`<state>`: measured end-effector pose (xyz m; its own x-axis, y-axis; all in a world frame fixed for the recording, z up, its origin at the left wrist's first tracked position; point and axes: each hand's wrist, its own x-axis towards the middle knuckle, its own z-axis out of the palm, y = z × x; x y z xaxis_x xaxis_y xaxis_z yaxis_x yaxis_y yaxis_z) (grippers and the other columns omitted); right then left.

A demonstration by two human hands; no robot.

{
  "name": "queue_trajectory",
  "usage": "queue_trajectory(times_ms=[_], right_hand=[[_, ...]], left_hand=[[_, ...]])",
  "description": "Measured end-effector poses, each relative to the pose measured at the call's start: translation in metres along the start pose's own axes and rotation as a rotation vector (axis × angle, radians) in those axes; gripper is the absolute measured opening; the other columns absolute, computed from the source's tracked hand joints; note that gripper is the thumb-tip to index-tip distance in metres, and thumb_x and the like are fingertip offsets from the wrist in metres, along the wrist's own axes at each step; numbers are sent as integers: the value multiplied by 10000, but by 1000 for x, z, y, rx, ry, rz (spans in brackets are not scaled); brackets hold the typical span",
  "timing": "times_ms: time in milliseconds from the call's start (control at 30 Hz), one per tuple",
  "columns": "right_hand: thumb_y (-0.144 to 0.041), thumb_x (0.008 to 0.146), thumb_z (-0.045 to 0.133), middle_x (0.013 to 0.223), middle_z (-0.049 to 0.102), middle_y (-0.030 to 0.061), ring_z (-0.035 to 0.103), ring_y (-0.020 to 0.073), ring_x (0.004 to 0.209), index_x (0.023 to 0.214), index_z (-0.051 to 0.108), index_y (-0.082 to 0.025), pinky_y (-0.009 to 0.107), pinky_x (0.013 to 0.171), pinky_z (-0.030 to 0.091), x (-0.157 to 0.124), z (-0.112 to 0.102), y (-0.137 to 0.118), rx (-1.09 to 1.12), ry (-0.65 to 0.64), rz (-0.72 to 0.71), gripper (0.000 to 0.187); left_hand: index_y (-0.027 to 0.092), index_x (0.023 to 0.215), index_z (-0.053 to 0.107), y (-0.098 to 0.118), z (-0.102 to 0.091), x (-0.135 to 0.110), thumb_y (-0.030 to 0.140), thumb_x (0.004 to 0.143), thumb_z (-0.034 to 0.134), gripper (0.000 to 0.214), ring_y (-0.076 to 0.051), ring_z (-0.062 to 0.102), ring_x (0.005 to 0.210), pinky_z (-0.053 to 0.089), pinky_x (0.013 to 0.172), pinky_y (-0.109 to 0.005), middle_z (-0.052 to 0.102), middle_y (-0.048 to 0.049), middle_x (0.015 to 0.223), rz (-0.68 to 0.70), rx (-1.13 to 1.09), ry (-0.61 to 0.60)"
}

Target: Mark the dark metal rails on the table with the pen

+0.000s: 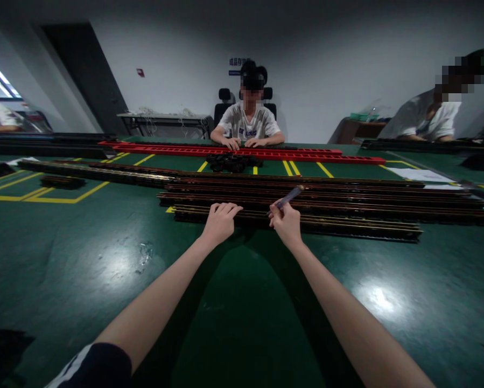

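My right hand (pixel 287 222) is closed around a pen (pixel 290 197) with a greyish see-through barrel. The pen slants, its lower tip close to the strips and its brownish end up to the right. Beneath both hands lie long, dark strips (pixel 358 227) with thin gold and reddish edges, side by side across the table. Over the nearest strip rests my left hand (pixel 221 225), fingers bent across it and one finger pointing right. Its thumb and fingertips are partly hidden.
Red ladder-like strips (pixel 358 158) and a dark heap (pixel 229 162) lie farther back on the green table (pixel 84 258), which has yellow lines. A person (pixel 247 123) sits opposite, both hands on the strips. Another person (pixel 421 116) leans in at right. More dark strips (pixel 43 146) lie left.
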<state>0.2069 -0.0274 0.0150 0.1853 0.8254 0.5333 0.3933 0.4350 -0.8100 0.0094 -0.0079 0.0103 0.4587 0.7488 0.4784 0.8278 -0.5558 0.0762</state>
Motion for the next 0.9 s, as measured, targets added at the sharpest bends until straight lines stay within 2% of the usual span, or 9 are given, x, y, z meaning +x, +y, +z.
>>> queue_trajectory(times_ms=[400,900], right_hand=[[-565,825,521,584,579,13,531,132,395,792,518,-180,245,377,444,0,0,0,29,-11,20,386],[-529,832,521,579,571,4,535,130,393,794,515,-183,244,384,446,-1,1,1,40,-3,14,348]], left_hand=[[204,1220,560,-1,3,-1,332,863,474,389,-258,546,1091,349,945,-444,625,-100,1170,19,-6,7],[208,1152,571,0,3,0,339,894,460,310,-254,562,1023,360,915,-426,637,-91,1112,14,50,13]])
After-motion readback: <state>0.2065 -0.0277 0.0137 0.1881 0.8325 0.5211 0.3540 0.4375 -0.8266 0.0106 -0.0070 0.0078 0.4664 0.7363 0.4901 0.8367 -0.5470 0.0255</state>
